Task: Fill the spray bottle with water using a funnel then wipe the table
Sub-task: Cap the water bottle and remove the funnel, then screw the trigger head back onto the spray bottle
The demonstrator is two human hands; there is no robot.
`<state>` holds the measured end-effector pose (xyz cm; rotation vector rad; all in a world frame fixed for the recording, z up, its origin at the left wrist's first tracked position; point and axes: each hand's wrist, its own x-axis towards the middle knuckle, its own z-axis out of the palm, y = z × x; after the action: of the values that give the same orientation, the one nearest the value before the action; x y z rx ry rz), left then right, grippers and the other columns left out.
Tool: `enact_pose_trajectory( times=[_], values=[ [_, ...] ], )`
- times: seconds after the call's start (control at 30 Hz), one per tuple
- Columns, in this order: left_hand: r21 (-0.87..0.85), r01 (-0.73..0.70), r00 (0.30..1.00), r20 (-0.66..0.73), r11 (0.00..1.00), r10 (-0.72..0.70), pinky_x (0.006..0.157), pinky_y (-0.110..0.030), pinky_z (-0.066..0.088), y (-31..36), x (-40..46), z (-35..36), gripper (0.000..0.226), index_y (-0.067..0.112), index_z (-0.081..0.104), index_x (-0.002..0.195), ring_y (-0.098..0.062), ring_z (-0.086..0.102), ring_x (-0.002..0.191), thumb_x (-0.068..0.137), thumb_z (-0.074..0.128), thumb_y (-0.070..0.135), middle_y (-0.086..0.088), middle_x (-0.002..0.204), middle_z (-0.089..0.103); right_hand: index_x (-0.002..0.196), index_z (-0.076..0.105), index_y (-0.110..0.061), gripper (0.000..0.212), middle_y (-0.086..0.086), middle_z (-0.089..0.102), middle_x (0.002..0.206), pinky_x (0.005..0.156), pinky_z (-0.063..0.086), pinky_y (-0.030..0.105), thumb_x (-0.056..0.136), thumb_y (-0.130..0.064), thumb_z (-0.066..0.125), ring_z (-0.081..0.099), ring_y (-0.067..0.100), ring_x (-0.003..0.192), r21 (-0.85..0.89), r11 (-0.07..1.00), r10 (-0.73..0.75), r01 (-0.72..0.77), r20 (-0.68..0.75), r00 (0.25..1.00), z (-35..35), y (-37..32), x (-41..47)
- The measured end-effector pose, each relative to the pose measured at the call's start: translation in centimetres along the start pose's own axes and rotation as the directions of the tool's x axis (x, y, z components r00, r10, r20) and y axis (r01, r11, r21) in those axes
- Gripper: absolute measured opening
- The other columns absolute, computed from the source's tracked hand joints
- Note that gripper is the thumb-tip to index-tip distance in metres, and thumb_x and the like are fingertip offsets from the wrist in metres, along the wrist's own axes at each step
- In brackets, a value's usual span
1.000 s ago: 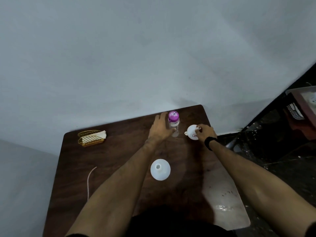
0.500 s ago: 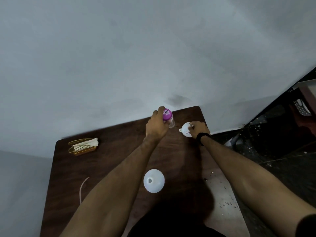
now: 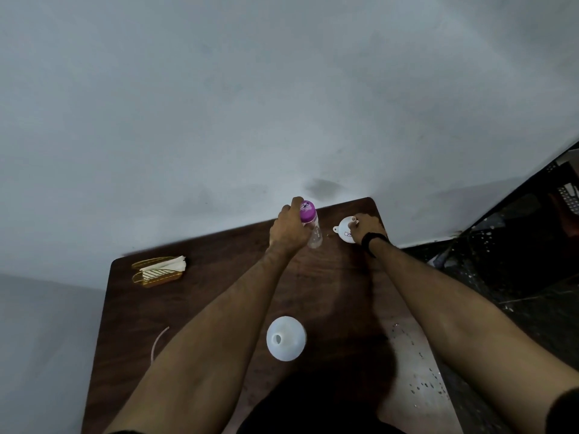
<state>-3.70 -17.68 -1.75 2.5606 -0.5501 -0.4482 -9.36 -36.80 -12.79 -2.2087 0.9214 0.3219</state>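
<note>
A clear water bottle (image 3: pixel 314 234) with a purple cap stands near the far edge of the dark wooden table (image 3: pixel 200 296). My left hand (image 3: pixel 289 230) grips it from the left, fingers curled round its upper part. To its right lies a small white funnel (image 3: pixel 345 230), mouth down with the spout up. My right hand (image 3: pixel 369 226) pinches the funnel's spout. Nearer to me, between my forearms, sits the white spray bottle (image 3: pixel 285 337), seen from above with its neck open and no spray head on it.
A gold wire holder (image 3: pixel 156 273) with white napkins sits at the table's far left. A thin pale tube (image 3: pixel 157 342) lies near the left edge. The wall stands right behind the table. Dark floor and clutter lie to the right.
My left hand has closed round the water bottle, which it only touched a second ago. My right hand stays on the funnel. The view has tilted upward.
</note>
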Motion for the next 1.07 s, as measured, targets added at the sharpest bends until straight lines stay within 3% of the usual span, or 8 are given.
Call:
enact_pose_trajectory(
  times=[0.1,0.2,0.33,0.43,0.6,0.83,1.07],
  values=[
    [0.002,0.038,0.999,0.022,0.999,-0.038,0.093,-0.047,0.051,0.0,0.0,0.0,0.075,0.020,0.036,0.143,-0.033,0.056,0.114,0.080,0.075,0.030,-0.012,0.127,0.053,0.140,0.039,-0.011,0.060,0.021,0.051,0.135,0.100,0.046,0.043,0.087,-0.029,0.062,0.051,0.040,0.121,0.067,0.997,0.037,-0.037,0.005,0.999,0.0,0.0,-0.6],
    [-0.024,0.075,0.997,0.014,0.997,-0.074,0.094,-0.046,0.050,0.0,-0.4,-0.2,0.093,0.014,0.026,0.149,-0.033,0.055,0.120,0.075,0.080,0.029,-0.014,0.133,0.051,0.140,0.031,-0.012,0.070,0.020,0.055,0.130,0.096,0.048,0.045,0.082,-0.026,0.067,0.057,0.041,0.114,0.144,0.989,0.047,-0.034,-0.092,0.995,0.2,0.1,-1.7],
    [-0.057,0.146,0.989,-0.027,0.988,-0.148,0.095,-0.048,0.048,-0.6,-2.0,-0.8,0.098,0.010,0.017,0.150,-0.034,0.056,0.121,0.077,0.078,0.034,-0.015,0.139,0.048,0.117,0.039,-0.014,0.045,0.018,0.062,0.114,0.085,0.051,0.044,0.083,-0.023,0.066,0.061,0.041,0.101,0.185,0.982,-0.001,0.039,-0.200,0.980,0.8,0.0,-4.4],
    [-0.008,0.183,0.982,-0.032,0.983,-0.183,0.099,-0.048,0.044,-2.4,-4.6,-1.1,0.093,0.009,0.018,0.150,-0.035,0.050,0.129,0.081,0.076,0.031,-0.015,0.147,0.042,0.114,0.046,-0.016,0.039,0.015,0.063,0.113,0.086,0.049,0.041,0.084,-0.029,0.067,0.060,0.039,0.104,0.170,0.984,-0.025,0.046,-0.124,0.992,2.2,0.2,-6.3],
    [0.020,0.291,0.957,-0.024,0.957,-0.290,0.100,-0.048,0.043,-8.0,-10.6,-1.5,0.080,0.010,0.029,0.145,-0.037,0.049,0.128,0.083,0.074,0.032,-0.015,0.145,0.041,0.103,0.052,-0.022,0.028,0.000,0.064,0.088,0.081,0.051,0.034,0.084,-0.032,0.070,0.063,0.023,0.088,0.211,0.974,-0.078,0.078,-0.008,0.997,4.9,0.4,-10.2],
    [-0.016,0.501,0.865,-0.028,0.866,-0.501,0.098,-0.046,0.045,-17.2,-20.1,-1.8,0.069,0.012,0.039,0.139,-0.034,0.052,0.124,0.083,0.072,0.036,-0.012,0.141,0.044,0.089,0.063,-0.026,0.013,-0.005,0.064,0.088,0.080,0.051,0.030,0.082,-0.032,0.072,0.062,0.016,0.086,0.131,0.962,-0.253,0.238,0.112,0.961,9.2,-2.0,-15.5],
    [-0.066,0.632,0.767,-0.093,0.772,-0.635,0.090,-0.046,0.047,-23.3,-26.2,-1.4,0.055,0.013,0.047,0.129,-0.036,0.056,0.118,0.084,0.071,0.033,-0.010,0.135,0.046,0.085,0.064,-0.026,0.008,-0.005,0.066,0.084,0.076,0.050,0.030,0.086,-0.032,0.068,0.062,0.016,0.083,0.116,0.950,-0.301,0.290,0.098,0.949,12.0,-4.9,-18.5]
  ],
)
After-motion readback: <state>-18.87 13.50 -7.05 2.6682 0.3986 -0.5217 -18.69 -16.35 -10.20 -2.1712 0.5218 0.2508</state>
